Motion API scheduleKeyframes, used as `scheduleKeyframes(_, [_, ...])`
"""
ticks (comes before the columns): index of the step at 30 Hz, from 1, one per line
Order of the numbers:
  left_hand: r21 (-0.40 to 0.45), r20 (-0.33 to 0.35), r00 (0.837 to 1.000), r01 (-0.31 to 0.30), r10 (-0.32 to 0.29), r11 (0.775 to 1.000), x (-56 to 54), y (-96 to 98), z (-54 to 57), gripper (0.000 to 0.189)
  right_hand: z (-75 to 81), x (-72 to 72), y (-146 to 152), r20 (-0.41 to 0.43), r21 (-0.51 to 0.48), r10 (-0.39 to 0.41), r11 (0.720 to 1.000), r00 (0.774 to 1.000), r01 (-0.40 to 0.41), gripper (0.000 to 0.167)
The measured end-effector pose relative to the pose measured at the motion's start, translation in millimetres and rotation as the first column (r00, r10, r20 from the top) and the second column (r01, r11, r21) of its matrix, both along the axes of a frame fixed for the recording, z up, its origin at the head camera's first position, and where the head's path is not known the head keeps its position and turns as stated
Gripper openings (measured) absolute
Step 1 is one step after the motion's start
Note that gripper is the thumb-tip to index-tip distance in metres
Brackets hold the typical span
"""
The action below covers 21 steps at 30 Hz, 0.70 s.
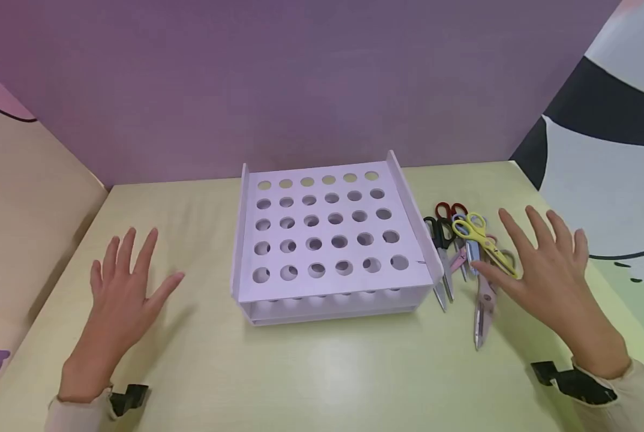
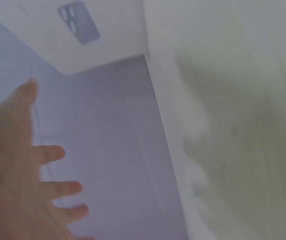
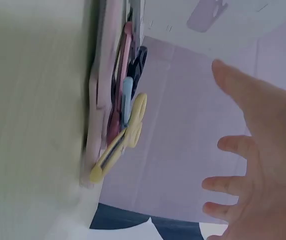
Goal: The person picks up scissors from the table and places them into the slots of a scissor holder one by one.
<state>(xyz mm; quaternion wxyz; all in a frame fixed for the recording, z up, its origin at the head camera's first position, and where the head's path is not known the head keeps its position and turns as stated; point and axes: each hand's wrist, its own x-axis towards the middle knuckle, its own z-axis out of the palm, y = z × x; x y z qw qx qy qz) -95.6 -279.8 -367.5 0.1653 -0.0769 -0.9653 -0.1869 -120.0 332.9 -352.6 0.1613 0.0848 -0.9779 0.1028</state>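
My left hand (image 1: 122, 306) hovers over the left of the table with fingers spread, holding nothing. My right hand (image 1: 556, 285) is spread above the right side, close beside a pile of scissors, and also holds nothing. In that pile lie yellow scissors (image 1: 481, 240) on top, black-handled scissors (image 1: 442, 235), red-handled scissors (image 1: 451, 210) and large pinkish shears (image 1: 485, 309). Others underneath are partly hidden. Between the hands stands a white rack (image 1: 324, 231) with rows of round holes. The right wrist view shows the yellow scissors (image 3: 133, 122) at the near end of the pile.
The pale table (image 1: 322, 372) ends at a purple wall panel (image 1: 322, 84) behind the rack. A beige panel (image 1: 24, 210) borders the left side. On the right is a wall (image 1: 608, 180) with a black-and-white pattern. Dark straps with small mounts sit on both wrists.
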Motion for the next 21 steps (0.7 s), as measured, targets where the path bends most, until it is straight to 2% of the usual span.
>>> scheduleKeyframes(2, [0.067,-0.069,0.995,0.078,-0.073,0.995,-3.9,5.3,2.9,0.07,-0.4,1.7,0,0.005,-0.019,0.008,1.0,1.0,-0.008,0.09])
scheduleKeyframes(4, [0.143,-0.127,0.983,0.154,-0.136,0.978,-5.8,11.6,8.1,0.061,1.0,1.0,-2,0.015,-0.045,0.018,0.999,1.0,-0.018,0.086])
scheduleKeyframes(6, [0.197,-0.161,0.969,0.219,-0.188,0.956,-8.0,20.4,15.6,0.055,2.0,2.0,-3,0.027,-0.069,0.022,0.997,0.999,-0.02,0.083])
scheduleKeyframes(8, [0.234,-0.166,0.962,0.253,-0.218,0.939,-10.0,28.5,21.7,0.05,2.0,2.4,-5,0.042,-0.097,0.031,0.995,0.999,-0.026,0.08])
scheduleKeyframes(11, [0.248,-0.181,0.956,0.272,-0.231,0.93,-17.0,40.3,31.1,0.046,2.1,3.0,-7,0.069,-0.117,0.045,0.992,0.997,-0.037,0.076])
scheduleKeyframes(17, [0.264,-0.291,0.937,0.271,-0.192,0.926,-45.0,57.6,51.1,0.037,7.0,-2.1,-16,0.127,-0.121,0.105,0.989,0.986,-0.09,0.073])
scheduleKeyframes(19, [0.296,-0.283,0.94,0.274,-0.19,0.915,-54.8,61.3,56.0,0.036,10.3,-5.1,-19,0.135,-0.109,0.129,0.987,0.982,-0.115,0.07])
scheduleKeyframes(21, [0.349,-0.236,0.951,0.274,-0.199,0.896,-63.3,65.4,59.7,0.036,14.9,-7.9,-21,0.15,-0.094,0.146,0.987,0.978,-0.132,0.068])
